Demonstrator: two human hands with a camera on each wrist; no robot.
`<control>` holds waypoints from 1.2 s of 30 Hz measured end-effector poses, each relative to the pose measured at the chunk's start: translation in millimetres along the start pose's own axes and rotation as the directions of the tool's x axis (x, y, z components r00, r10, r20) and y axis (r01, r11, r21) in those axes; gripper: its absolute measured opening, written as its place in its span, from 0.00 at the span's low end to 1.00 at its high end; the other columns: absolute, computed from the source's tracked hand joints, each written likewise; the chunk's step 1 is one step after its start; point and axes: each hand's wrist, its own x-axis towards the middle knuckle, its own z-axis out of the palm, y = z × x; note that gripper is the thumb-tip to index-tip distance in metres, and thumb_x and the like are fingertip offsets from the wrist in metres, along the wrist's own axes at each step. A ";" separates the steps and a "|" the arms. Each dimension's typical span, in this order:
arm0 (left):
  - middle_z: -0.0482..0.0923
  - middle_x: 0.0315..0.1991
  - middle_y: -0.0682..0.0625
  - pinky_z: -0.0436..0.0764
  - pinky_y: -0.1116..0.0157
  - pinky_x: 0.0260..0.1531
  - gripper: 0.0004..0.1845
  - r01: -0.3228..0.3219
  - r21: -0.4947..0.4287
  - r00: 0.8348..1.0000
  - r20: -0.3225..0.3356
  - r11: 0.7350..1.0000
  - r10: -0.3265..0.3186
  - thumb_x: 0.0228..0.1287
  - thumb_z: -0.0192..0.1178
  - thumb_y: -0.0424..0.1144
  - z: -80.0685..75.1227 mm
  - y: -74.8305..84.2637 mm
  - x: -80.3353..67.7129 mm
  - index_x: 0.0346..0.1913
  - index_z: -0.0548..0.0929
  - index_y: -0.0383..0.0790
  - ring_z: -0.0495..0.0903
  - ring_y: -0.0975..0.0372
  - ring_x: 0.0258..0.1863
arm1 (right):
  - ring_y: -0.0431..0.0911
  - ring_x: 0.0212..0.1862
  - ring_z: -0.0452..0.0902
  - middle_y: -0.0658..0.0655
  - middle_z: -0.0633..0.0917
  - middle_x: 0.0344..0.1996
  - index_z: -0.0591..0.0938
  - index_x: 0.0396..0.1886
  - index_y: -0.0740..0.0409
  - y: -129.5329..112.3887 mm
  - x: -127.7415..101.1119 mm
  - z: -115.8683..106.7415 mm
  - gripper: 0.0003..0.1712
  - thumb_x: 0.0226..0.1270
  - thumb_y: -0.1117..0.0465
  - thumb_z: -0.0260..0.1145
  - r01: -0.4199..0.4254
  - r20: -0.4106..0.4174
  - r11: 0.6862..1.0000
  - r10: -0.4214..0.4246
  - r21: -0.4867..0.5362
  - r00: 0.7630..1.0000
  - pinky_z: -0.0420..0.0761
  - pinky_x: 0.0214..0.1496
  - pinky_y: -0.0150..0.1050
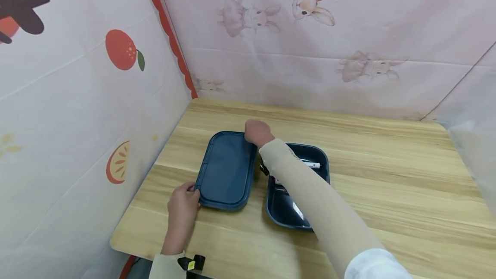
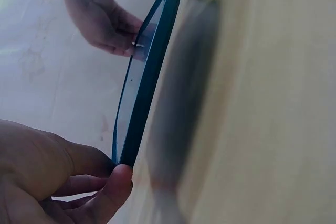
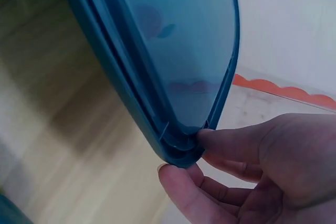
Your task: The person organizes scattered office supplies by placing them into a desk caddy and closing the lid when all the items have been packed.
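A dark blue rectangular lid (image 1: 226,169) with rounded corners is held just above the table, its shadow visible beneath it in the left wrist view. My left hand (image 1: 184,203) pinches its near left corner between thumb and fingers. At the far right corner, my right hand (image 1: 258,132) pinches the rim; the right wrist view shows the thumb on the ridged face and fingers beneath. To the lid's right stands a dark blue open box (image 1: 284,216), partly hidden under my right forearm. Inside it lie a white pen-like item (image 1: 312,165) and other small things I cannot make out.
The wooden table (image 1: 399,175) extends to the right of the box. A printed fabric wall (image 1: 128,111) with fruit pictures borders the left side, and another fabric wall (image 1: 310,72) with rabbits stands at the back.
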 end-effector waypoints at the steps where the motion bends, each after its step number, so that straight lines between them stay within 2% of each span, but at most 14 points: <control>1: 0.84 0.46 0.39 0.82 0.53 0.40 0.16 0.013 -0.022 1.000 0.015 1.000 -0.012 0.68 0.59 0.34 -1.2 1.1 0.8 0.56 0.83 0.30 0.84 0.61 0.26 | 0.43 0.19 0.53 0.50 0.57 0.13 0.62 0.15 0.52 1.3 -0.1 -2.2 0.26 0.78 0.68 0.49 -0.007 0.000 1.000 0.007 0.004 1.000 0.58 0.21 0.36; 7: 0.83 0.50 0.42 0.81 0.66 0.24 0.18 0.077 -0.152 0.993 0.104 0.985 -0.062 0.69 0.60 0.35 -7.6 15.3 4.3 0.59 0.81 0.34 0.86 0.60 0.27 | 0.43 0.20 0.56 0.50 0.61 0.15 0.66 0.19 0.52 11.7 -9.3 -18.5 0.21 0.76 0.68 0.50 -0.040 -0.016 0.999 0.040 0.017 0.999 0.58 0.23 0.37; 13: 0.82 0.51 0.43 0.81 0.68 0.24 0.19 0.082 -0.234 0.988 0.150 0.969 -0.047 0.70 0.60 0.36 -8.8 31.7 3.0 0.61 0.80 0.35 0.87 0.55 0.29 | 0.44 0.21 0.61 0.52 0.68 0.18 0.71 0.23 0.54 25.3 -34.9 -37.9 0.17 0.76 0.68 0.50 -0.039 -0.093 0.999 0.038 -0.009 0.995 0.61 0.22 0.37; 16: 0.81 0.52 0.43 0.82 0.67 0.26 0.19 0.080 -0.258 0.984 0.173 0.963 -0.035 0.70 0.60 0.36 -8.6 41.3 0.5 0.62 0.79 0.36 0.87 0.52 0.32 | 0.46 0.24 0.66 0.53 0.74 0.21 0.76 0.26 0.56 34.8 -48.2 -44.4 0.15 0.74 0.71 0.51 -0.027 -0.151 0.999 0.030 0.025 0.988 0.66 0.25 0.37; 21: 0.82 0.53 0.44 0.82 0.66 0.28 0.19 0.063 -0.289 0.979 0.203 0.955 -0.003 0.71 0.61 0.37 -5.0 56.6 -6.0 0.62 0.80 0.38 0.88 0.52 0.33 | 0.49 0.29 0.73 0.57 0.81 0.28 0.83 0.34 0.59 55.1 -67.6 -54.6 0.16 0.72 0.74 0.49 -0.001 -0.213 0.995 0.022 0.099 0.977 0.74 0.31 0.39; 24: 0.82 0.53 0.44 0.82 0.67 0.28 0.18 0.051 -0.302 0.975 0.221 0.952 0.018 0.70 0.62 0.37 0.1 65.1 -11.5 0.61 0.80 0.39 0.88 0.54 0.31 | 0.51 0.36 0.79 0.60 0.86 0.40 0.86 0.45 0.62 69.9 -77.0 -57.2 0.18 0.73 0.72 0.48 0.008 -0.223 0.992 0.021 0.128 0.975 0.81 0.40 0.43; 28: 0.81 0.53 0.44 0.82 0.68 0.30 0.19 0.042 -0.334 0.967 0.250 0.942 0.046 0.69 0.63 0.36 10.2 74.1 -18.8 0.61 0.80 0.39 0.88 0.55 0.30 | 0.53 0.49 0.82 0.62 0.84 0.56 0.84 0.55 0.62 91.4 -88.4 -57.0 0.18 0.76 0.68 0.50 0.000 -0.212 0.986 0.036 0.166 0.977 0.83 0.53 0.49; 32: 0.81 0.51 0.44 0.80 0.68 0.27 0.19 0.041 -0.372 0.959 0.274 0.927 0.067 0.67 0.64 0.34 21.3 79.5 -24.9 0.61 0.81 0.39 0.87 0.54 0.28 | 0.53 0.47 0.83 0.62 0.81 0.61 0.83 0.59 0.61 113.3 -100.5 -53.9 0.17 0.79 0.64 0.53 -0.034 -0.164 0.974 0.073 0.226 0.984 0.83 0.50 0.49; 36: 0.81 0.50 0.43 0.80 0.67 0.24 0.21 0.033 -0.425 0.946 0.306 0.905 0.109 0.66 0.65 0.33 33.9 85.1 -30.3 0.61 0.80 0.39 0.87 0.53 0.27 | 0.52 0.46 0.81 0.63 0.81 0.62 0.82 0.61 0.58 133.8 -113.9 -51.3 0.18 0.80 0.62 0.54 -0.070 -0.149 0.958 0.115 0.277 0.982 0.82 0.48 0.49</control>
